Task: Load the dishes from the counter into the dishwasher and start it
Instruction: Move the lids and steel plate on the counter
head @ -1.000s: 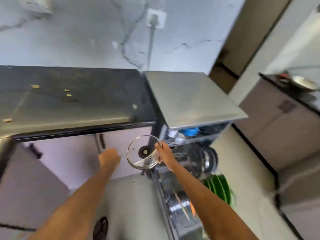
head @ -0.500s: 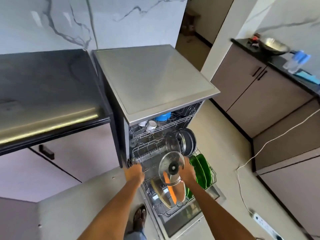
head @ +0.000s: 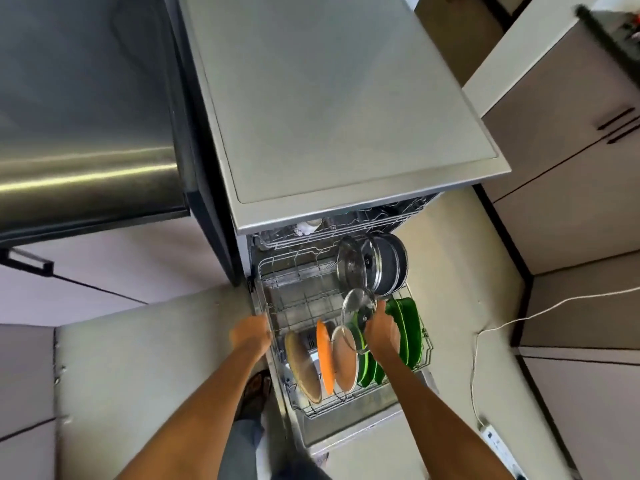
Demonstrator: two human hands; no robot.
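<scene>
Over wire rack | R grip clamped: round glass lid | L grip holds rack edge

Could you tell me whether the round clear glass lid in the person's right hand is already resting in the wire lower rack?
No, the right hand grips the round clear glass lid above the plates, clear of the wire lower rack.

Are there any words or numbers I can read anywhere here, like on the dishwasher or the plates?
None can be read.
Dishwasher: its top is plain, no label shows.
Glass lid held by the right hand: no readable mark.
Power strip on the floor: small dark marks, too blurred to read.
</scene>
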